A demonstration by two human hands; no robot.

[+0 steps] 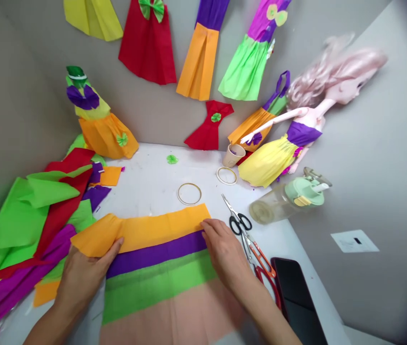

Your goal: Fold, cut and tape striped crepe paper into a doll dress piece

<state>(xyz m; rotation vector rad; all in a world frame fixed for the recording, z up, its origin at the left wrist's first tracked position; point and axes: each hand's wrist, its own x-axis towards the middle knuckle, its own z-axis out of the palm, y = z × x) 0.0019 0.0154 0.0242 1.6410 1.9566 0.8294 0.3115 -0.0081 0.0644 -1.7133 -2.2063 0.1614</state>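
Note:
An orange crepe paper strip lies across the top of layered purple, green and pink crepe sheets on the white table. My left hand pinches the strip's left end, thumb on top. My right hand lies flat with fingers stretched out, pressing the strip's right end and the purple sheet's edge.
Black-handled scissors, orange-handled snips and a dark phone lie right of my right hand. Two tape rings, a paper cup and a toppled bottle sit behind. Loose crepe sheets are piled left. A doll and paper dresses line the wall.

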